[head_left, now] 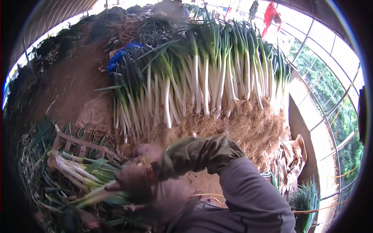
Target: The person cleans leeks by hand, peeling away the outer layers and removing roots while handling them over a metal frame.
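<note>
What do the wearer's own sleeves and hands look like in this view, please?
The right arm wears a plain grey sleeve, with a wrinkled, mottled olive-green oversleeve over the elbow and forearm. A narrow orange-brown band shows at the wrist. The right hand is motion-blurred; the left arm cannot be made out clearly.

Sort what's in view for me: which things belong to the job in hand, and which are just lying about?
Likely in the job:
long pale-green stalk at the blurred right hand
loose pile of white-and-green leeks beside it
large bank of rooted, white-stemmed leeks

Apparently incidental:
crumpled blue sheet
crumpled tan cloth
hanging red plastic
</note>
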Demonstrator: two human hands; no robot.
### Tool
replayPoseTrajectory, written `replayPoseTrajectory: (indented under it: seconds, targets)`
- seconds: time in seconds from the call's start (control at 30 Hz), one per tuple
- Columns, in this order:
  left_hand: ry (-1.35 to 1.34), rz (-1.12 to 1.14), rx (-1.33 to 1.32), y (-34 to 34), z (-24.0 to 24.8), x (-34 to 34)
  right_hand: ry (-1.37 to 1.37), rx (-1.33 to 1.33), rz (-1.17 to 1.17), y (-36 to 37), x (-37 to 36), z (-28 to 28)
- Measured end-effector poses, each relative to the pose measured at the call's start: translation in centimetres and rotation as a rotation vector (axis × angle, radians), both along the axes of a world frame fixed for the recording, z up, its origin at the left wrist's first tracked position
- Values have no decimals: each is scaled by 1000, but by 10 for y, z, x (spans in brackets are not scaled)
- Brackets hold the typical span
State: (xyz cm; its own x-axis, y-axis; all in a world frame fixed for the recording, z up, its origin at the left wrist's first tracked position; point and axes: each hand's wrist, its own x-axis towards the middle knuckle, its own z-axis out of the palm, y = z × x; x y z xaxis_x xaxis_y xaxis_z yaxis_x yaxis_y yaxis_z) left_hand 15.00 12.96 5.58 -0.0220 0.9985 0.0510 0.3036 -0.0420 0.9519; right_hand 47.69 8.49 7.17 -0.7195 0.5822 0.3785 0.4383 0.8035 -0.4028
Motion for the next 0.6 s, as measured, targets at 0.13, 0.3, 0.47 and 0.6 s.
replayPoseTrajectory:
  seconds: [0.13, 0.3, 0.47, 0.6]
  targets:
    - [-57, -93, 505, 68, 142, 76, 108, 92, -355, 33, 113, 65]
    - [16, -291, 668, 123, 203, 154, -177, 603, -1417, -4, 327, 176]
    - [351, -349, 130, 137, 40, 103, -274, 626, -1974, -105, 507, 130]
    - [380, -222, -238, 55, -23, -6, -661, 129, -2294, -111, 526, 57]
